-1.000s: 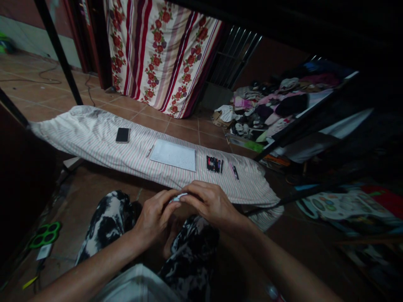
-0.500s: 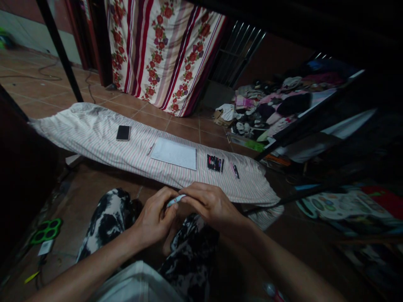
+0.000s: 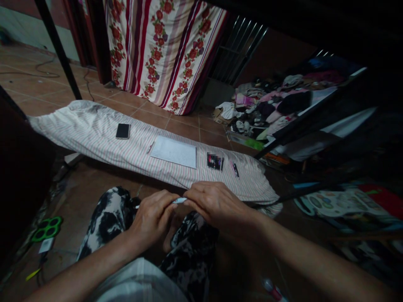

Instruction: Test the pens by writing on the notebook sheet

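Got my left hand (image 3: 155, 212) and right hand (image 3: 214, 202) both pinching a slim white-and-pale-blue pen-like stick (image 3: 179, 200) in front of me. If my grip slips, it'd probably hit the brown tiled floor (image 3: 149, 186), short of the striped cloth-covered bench (image 3: 91, 134).

From my head, my only camera looks forward and down over my left hand (image 3: 155, 212) and right hand (image 3: 217, 202), close in the near middle, across the striped cloth (image 3: 94, 140) to the floral curtain (image 3: 171, 50) at the far side.
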Motion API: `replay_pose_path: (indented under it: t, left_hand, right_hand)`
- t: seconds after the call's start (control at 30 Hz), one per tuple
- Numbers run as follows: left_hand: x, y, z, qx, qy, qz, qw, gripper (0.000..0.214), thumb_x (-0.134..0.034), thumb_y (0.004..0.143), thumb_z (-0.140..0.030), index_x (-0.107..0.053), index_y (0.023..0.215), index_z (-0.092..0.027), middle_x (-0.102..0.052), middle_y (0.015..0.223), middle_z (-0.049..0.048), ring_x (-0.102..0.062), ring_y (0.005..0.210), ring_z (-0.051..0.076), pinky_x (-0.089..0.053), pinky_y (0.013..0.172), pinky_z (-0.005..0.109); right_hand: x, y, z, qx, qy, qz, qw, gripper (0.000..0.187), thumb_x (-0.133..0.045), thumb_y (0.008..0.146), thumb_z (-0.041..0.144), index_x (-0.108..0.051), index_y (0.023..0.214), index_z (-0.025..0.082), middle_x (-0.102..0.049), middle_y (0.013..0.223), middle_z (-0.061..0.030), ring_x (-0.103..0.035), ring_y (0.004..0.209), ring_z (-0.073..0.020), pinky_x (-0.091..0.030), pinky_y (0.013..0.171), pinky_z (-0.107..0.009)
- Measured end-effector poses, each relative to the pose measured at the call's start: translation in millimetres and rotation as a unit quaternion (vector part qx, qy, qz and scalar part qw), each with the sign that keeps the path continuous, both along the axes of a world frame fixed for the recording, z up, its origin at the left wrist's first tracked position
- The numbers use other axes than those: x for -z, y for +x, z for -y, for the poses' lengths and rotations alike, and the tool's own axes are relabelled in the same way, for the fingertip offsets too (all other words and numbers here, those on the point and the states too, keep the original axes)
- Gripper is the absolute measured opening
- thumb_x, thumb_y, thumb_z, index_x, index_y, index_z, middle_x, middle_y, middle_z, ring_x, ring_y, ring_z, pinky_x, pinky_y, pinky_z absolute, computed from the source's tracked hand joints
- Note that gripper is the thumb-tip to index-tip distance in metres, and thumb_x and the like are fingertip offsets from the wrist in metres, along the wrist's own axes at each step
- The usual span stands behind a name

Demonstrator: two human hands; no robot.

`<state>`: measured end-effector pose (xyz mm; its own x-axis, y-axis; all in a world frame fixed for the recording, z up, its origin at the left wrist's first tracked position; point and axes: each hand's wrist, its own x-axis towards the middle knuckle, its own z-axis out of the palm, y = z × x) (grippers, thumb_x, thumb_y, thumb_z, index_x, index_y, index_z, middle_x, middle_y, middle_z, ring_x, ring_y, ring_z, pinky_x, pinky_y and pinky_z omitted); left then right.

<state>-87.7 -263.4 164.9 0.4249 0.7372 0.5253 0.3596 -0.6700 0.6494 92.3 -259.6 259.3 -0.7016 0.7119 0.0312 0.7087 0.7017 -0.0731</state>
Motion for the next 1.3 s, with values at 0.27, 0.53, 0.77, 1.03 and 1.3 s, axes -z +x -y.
replay_pose_path:
  t: [0.27,0.53,0.77,1.03,1.3]
  left_hand:
    - [2.7,1,7,-0.02,0.11,-0.019,0.994,0.021,-0.04,0.087,-0.016,-0.061,0.086,-0.014,-0.059,0.066,0.0043,-0.054,0.062,0.014,-0.045,0.057,0.024]
    - [18.5,0,10,-0.015,0.051,0.03,0.998,0.024,-0.043,0.086,-0.016,-0.062,0.101,-0.015,-0.066,0.078,0.0068,-0.06,0.073,0.015,-0.049,0.065,0.025]
    - [17.5,0,-2,-0.039,-0.256,0.164,0.952,0.023,-0.052,0.081,-0.026,-0.068,0.095,-0.016,-0.07,0.078,0.0037,-0.063,0.071,0.016,-0.051,0.067,0.027]
    - [9.4,1,-3,0.004,-0.308,0.178,0.935,0.021,-0.055,0.077,-0.026,-0.071,0.086,-0.015,-0.069,0.068,0.0026,-0.062,0.065,0.016,-0.05,0.065,0.027]
    - [13.2,-1,0,0.022,-0.239,0.151,0.959,0.023,-0.051,0.082,-0.028,-0.07,0.09,-0.018,-0.069,0.079,0.0041,-0.061,0.073,0.016,-0.049,0.071,0.028]
  right_hand:
    - [23.7,-11,10,0.155,-0.17,-0.094,0.968,0.036,-0.035,0.089,0.029,-0.051,0.06,0.016,-0.051,0.056,0.0009,-0.043,0.051,-0.009,-0.028,0.05,-0.023]
    - [39.1,-25,2,0.338,-0.44,-0.256,0.792,0.052,-0.026,0.09,0.047,-0.05,0.055,0.016,-0.045,0.043,0.003,-0.041,0.037,-0.007,-0.033,0.039,-0.019]
    - [33.4,-13,-2,0.188,-0.167,-0.27,0.929,0.027,-0.048,0.086,0.035,-0.06,0.101,0.017,-0.066,0.084,-0.005,-0.061,0.073,-0.0133,-0.047,0.063,-0.023]
    - [38.6,-6,-1,0.033,0.003,-0.169,0.985,0.02,-0.044,0.088,0.023,-0.062,0.09,0.014,-0.064,0.08,-0.0059,-0.058,0.075,-0.0145,-0.046,0.067,-0.024]
    - [36.1,-9,-1,0.018,0.08,-0.086,0.993,0.027,-0.041,0.09,0.029,-0.059,0.077,0.015,-0.061,0.068,-0.0046,-0.054,0.064,-0.014,-0.037,0.059,-0.024]
